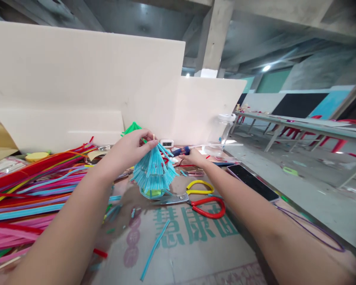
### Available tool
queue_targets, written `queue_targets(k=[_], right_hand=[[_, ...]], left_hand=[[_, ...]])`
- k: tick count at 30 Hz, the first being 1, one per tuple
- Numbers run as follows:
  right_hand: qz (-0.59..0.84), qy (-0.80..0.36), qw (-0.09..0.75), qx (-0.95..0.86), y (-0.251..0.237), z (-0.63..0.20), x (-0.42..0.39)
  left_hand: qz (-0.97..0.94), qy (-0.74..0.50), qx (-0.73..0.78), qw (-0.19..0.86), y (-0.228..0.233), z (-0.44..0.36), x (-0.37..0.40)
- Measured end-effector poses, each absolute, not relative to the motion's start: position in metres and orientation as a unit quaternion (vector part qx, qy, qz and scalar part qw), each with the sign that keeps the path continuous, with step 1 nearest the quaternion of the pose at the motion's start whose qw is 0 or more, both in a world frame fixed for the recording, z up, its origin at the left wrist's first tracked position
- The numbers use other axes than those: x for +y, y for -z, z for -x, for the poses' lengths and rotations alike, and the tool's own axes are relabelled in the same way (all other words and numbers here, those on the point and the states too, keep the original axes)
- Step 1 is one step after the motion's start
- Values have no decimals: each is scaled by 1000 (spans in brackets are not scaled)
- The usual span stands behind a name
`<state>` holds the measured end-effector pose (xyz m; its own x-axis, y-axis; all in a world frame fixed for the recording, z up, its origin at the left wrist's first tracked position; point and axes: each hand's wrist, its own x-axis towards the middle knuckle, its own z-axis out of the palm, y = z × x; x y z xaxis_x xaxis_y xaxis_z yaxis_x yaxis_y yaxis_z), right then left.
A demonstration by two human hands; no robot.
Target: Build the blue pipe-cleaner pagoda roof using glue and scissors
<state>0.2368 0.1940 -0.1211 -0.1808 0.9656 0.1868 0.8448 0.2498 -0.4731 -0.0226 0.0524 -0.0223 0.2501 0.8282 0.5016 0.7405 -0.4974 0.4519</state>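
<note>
Pinching the top of a blue pipe-cleaner cone at frame centre, the left hand has its fingers clamped together. Just right of it, the right hand grips a dark blue tool; red-handled scissors lie below.

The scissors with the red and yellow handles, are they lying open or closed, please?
Open. The scissors lie flat on the cardboard, their yellow and red handle loops spread well apart.
</note>
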Motion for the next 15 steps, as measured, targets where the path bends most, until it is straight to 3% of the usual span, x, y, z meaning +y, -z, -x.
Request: queue_targets(k=[6,11,15], right_hand=[[605,-97,157,-775,121,-254,188],[603,-17,132,-787,98,-278,133],[448,-71,144,-880,93,-265,71]], left_hand=[[-788,-365,491,65,21,23,53],[-775,-369,508,74,21,23,54],[-773,-367,513,61,22,23,53]])
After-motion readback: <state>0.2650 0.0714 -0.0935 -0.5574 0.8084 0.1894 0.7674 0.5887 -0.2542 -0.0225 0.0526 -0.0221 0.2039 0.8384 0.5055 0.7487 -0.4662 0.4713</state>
